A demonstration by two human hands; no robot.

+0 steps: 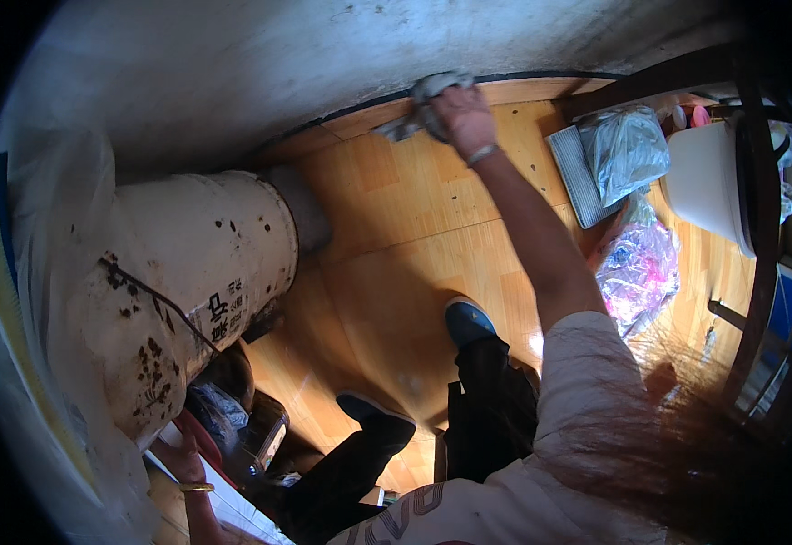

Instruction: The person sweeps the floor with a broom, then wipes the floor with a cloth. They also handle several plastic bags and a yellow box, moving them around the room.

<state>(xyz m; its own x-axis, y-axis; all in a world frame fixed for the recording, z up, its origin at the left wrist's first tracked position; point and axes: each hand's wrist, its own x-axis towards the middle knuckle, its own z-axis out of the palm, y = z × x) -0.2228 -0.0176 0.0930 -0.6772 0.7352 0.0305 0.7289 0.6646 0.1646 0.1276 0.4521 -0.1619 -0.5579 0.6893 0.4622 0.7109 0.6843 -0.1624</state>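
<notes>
My right hand (467, 124) is stretched far out and grips a crumpled grey cloth (430, 92). The cloth lies against the wooden skirting strip (525, 90) at the foot of the whitish wall (287, 54), with one loose end hanging near the floor. At the lower left, my left hand (179, 458) rests by the base of a rusty cream metal drum (232, 204), beside a white panel (239, 507). Its fingertips are partly hidden, so whether it grips the edge there is unclear.
Wood-pattern flooring (396, 279) spreads under my feet. On the right are a ribbed grey mat (576, 174), a grey plastic bag (624, 146), a shiny purple-pink bag (641, 266), a white bin (706, 180) and a dark wooden frame (753, 272). Clear plastic sheeting (62, 286) hangs at left.
</notes>
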